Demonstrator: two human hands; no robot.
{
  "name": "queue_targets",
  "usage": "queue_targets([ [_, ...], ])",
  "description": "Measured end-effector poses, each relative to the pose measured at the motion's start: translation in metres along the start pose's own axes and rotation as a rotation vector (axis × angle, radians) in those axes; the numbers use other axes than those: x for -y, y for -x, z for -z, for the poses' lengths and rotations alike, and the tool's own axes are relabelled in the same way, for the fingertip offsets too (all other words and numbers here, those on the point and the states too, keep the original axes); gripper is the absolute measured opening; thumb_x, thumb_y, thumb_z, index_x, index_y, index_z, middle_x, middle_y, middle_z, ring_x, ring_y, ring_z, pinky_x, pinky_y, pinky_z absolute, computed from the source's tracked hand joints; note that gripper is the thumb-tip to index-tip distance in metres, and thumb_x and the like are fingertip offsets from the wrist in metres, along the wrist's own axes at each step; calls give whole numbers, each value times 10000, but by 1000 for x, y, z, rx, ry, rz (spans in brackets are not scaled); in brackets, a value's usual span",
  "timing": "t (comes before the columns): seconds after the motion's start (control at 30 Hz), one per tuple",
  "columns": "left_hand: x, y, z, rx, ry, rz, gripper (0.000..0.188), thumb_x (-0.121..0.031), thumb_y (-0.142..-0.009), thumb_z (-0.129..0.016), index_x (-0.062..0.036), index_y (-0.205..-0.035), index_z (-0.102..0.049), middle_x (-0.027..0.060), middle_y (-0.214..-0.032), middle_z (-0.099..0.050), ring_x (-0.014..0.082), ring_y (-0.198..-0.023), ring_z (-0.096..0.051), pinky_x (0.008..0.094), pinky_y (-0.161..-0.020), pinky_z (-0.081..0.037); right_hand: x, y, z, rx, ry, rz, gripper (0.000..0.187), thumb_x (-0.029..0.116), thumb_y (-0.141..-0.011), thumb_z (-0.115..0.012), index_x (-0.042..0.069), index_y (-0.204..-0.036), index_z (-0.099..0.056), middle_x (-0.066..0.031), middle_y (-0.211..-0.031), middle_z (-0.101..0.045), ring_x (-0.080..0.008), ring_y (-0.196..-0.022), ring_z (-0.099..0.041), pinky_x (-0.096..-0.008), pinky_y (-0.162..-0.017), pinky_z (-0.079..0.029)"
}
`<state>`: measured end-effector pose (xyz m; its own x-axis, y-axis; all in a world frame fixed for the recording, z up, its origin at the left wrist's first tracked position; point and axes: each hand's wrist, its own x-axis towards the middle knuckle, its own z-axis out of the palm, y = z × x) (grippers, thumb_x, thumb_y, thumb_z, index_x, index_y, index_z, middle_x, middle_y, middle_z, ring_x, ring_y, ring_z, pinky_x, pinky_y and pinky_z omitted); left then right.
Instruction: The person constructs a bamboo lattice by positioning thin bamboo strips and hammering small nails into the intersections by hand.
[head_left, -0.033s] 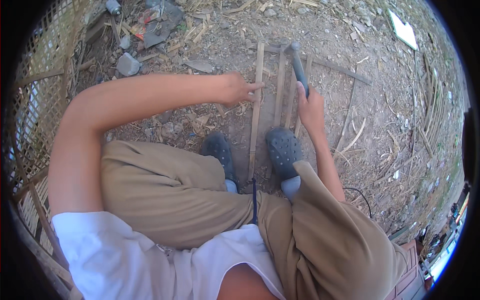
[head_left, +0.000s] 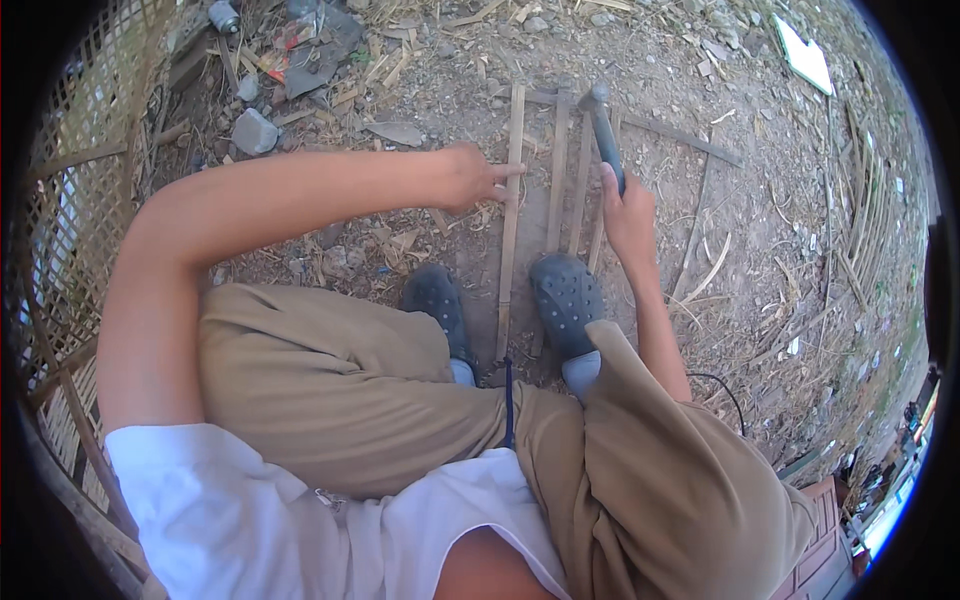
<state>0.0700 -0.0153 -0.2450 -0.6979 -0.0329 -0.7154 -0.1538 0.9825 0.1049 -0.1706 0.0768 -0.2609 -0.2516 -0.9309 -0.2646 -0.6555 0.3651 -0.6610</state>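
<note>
Nothing has visibly shifted since the earlier frame: both hands and the tool sit where they did. A person squats on a dry dirt yard (head_left: pixel 760 230) littered with chips and straw, working over a row of thin pale bamboo slats (head_left: pixel 558 170) laid side by side on the ground. The near ends of the slats run under a pair of dark perforated clogs (head_left: pixel 567 295).

The left hand (head_left: pixel 470 178) is mostly open, its fingertips stretched out to touch the leftmost slat (head_left: pixel 511 215). Whether they pinch anything small there cannot be told.

The right hand (head_left: pixel 628 215) is closed in a full fist around the dark handle of a metal-headed hammer (head_left: pixel 605 135). The hammer's head hangs over the far ends of the slats, near a cross strip (head_left: pixel 680 135) lying over them.

The risk, as judged from this position, lies in how near the left fingertips are to the hammer's reach (only two or three slats lie between them). A glancing or misjudged blow could catch a finger. Thin bamboo may also split or spring up under a hard strike, and a slat could slide out from under the clogs and skew the row.

A woven bamboo lattice (head_left: pixel 70 130) stands at the left, with a grey stone (head_left: pixel 253 130) near it.
</note>
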Motion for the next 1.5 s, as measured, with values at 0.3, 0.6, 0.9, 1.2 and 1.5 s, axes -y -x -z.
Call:
queue_targets([
  [0.3, -5, 9, -3, 98, 68, 95, 807, -116, -875, -557, -438, -1546, -244, 54, -1667, 32, 240, -907, -709, 368, -724, -582, -37, 12, 43, -322, -116, -27, 494, 395, -1038, -477, -19, -779, -557, -90, -557, -482, -201, -496, -466, -402, -498, -366],
  [0.6, -7, 8, 5, 115, 55, 116, 846, -144, -856, -622, -430, -1550, -233, 52, -1666, 48, 235, -918, -704, 359, -744, -584, -40, -2, 52, -224, -7, -76, 441, 350, -1036, -493, -54, -887, -590, -202, -597, -526, -326, -526, -500, -460, -535, -388],
  [0.9, -5, 0, 13, 159, 55, 104, 853, -122, -858, -610, -425, -1555, -223, 45, -1665, 65, 233, -926, -696, 340, -748, -583, -61, 2, 39, -351, 4, 6, 506, 412, -1039, -472, -66, -903, -570, -195, -604, -520, -318, -531, -483, -445, -541, -389],
  [1.2, -6, 4, 11, 194, 52, 115, 862, -113, -872, -600, -431, -1559, -188, 46, -1663, 77, 215, -885, -691, 317, -716, -581, -14, 16, 59, -273, -32, -19, 460, 349, -1044, -478, -66, -878, -587, -217, -593, -552, -319, -501, -539, -444, -513, -398],
  [1.5, -6, 4, 2, 177, 53, 132, 860, -108, -863, -609, -429, -1556, -212, 47, -1663, 76, 218, -851, -687, 331, -724, -581, -28, 16, 54, -226, 50, -142, 523, 407, -1043, -472, -76, -889, -602, -174, -611, -524, -237, -549, -478, -424, -545, -397],
])
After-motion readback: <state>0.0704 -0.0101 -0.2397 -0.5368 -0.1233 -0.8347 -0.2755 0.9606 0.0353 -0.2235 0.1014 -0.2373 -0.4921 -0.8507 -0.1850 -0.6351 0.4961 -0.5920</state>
